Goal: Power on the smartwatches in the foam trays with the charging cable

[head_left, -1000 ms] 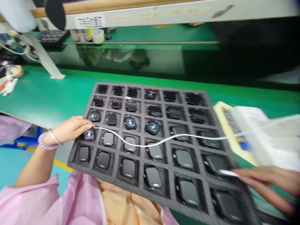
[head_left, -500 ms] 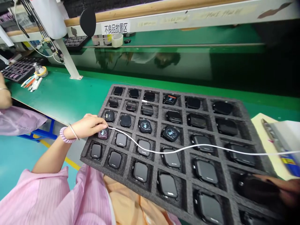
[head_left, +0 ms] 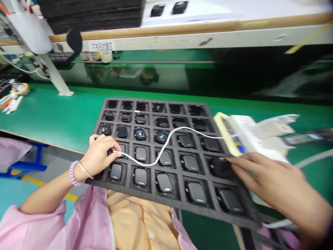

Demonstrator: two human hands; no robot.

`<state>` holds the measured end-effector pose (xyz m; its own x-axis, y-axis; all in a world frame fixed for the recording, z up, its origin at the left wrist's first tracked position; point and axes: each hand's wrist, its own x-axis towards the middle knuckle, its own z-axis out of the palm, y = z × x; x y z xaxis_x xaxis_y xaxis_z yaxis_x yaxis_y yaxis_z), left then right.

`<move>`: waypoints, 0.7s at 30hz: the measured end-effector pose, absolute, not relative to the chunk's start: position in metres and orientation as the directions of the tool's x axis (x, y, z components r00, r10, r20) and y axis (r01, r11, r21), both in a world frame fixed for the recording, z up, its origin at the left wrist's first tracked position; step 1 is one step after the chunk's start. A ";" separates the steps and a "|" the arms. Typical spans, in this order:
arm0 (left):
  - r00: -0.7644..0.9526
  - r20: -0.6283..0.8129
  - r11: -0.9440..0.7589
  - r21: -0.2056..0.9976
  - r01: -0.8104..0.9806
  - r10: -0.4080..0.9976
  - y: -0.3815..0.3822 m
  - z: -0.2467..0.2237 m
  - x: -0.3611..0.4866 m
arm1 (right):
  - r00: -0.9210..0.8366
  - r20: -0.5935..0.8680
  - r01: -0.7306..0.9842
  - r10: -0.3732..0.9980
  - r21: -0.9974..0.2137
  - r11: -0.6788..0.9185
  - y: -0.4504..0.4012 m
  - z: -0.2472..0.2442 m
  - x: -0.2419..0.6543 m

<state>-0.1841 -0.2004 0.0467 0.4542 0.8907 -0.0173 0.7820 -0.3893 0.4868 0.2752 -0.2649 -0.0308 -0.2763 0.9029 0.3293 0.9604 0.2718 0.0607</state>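
A dark grey foam tray full of smartwatches, one to a compartment, lies before me. My left hand is closed over its left side, thumb and finger pinching the end of a white cable. A small dark thing shows at those fingertips; I cannot tell if it is a watch. The cable curves across the tray to the right. On the right side my right hand, blurred, has its fingers pressed together on a dark smartwatch in its compartment. Two watches have lit screens near the middle.
Past the tray's right edge are a yellow pad and a white block with plugs and cables. A white post carries the shelf rail. Pens and tape lie on the green table at left.
The camera view has turned right, so the tray sits farther left and my right hand is now clearly in view. The cable's bend has changed. My left hand remains at the tray's left side.
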 end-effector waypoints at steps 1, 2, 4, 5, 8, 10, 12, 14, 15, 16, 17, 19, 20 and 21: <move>0.483 -0.042 -0.415 0.452 0.790 0.874 -0.203 0.045 -0.180 | -0.311 0.329 0.950 0.892 0.074 0.304 -0.266 -0.024 0.269; 0.507 -0.050 -0.441 0.423 0.792 0.861 -0.203 0.043 -0.178 | -0.312 0.326 0.950 0.892 0.079 0.303 -0.267 -0.019 0.262; 0.549 -0.025 -0.501 0.376 0.780 0.836 -0.201 0.040 -0.179 | -0.288 0.290 0.957 0.913 0.068 0.281 -0.268 -0.011 0.253; 0.575 0.002 -0.539 0.350 0.766 0.818 -0.199 0.039 -0.180 | -0.268 0.272 0.963 0.924 0.051 0.264 -0.268 -0.009 0.250; 0.656 0.105 -0.660 0.230 0.715 0.747 -0.195 0.037 -0.184 | -0.241 0.241 0.969 0.940 0.009 0.247 -0.267 -0.007 0.249; 0.698 0.155 -0.715 0.152 0.682 0.699 -0.196 0.037 -0.182 | -0.249 0.238 0.966 0.939 -0.009 0.258 -0.267 -0.007 0.251; 0.719 0.173 -0.739 0.136 0.660 0.674 -0.199 0.036 -0.179 | -0.260 0.250 0.961 0.933 -0.033 0.276 -0.267 -0.008 0.253; 0.707 0.169 -0.727 0.160 0.667 0.686 -0.200 0.035 -0.177 | -0.273 0.275 0.952 0.922 -0.062 0.300 -0.267 -0.008 0.254; 0.690 0.159 -0.708 0.172 0.685 0.706 -0.199 0.034 -0.177 | -0.281 0.290 0.946 0.915 -0.078 0.316 -0.267 -0.008 0.255; 0.669 0.142 -0.683 0.181 0.707 0.730 -0.199 0.034 -0.177 | -0.291 0.307 0.938 0.906 -0.097 0.334 -0.267 -0.009 0.256; 0.646 0.117 -0.655 0.189 0.731 0.755 -0.198 0.035 -0.178 | -0.305 0.326 0.927 0.895 -0.115 0.357 -0.267 -0.009 0.257; 0.611 0.038 -0.604 0.217 0.767 0.791 -0.196 0.038 -0.181 | -0.330 0.369 0.903 0.869 -0.145 0.404 -0.267 -0.012 0.259; 0.604 -0.007 -0.586 0.230 0.777 0.797 -0.196 0.040 -0.182 | -0.341 0.386 0.892 0.857 -0.154 0.425 -0.266 -0.013 0.261; 0.601 -0.046 -0.577 0.229 0.784 0.798 -0.197 0.043 -0.181 | -0.353 0.399 0.883 0.846 -0.159 0.443 -0.265 -0.014 0.262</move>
<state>-0.1814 -0.1966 0.0426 0.6005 0.7983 -0.0461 0.7842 -0.5767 0.2289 0.2620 -0.2652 -0.0138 -0.3527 0.8465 0.3989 0.8826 0.4425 -0.1587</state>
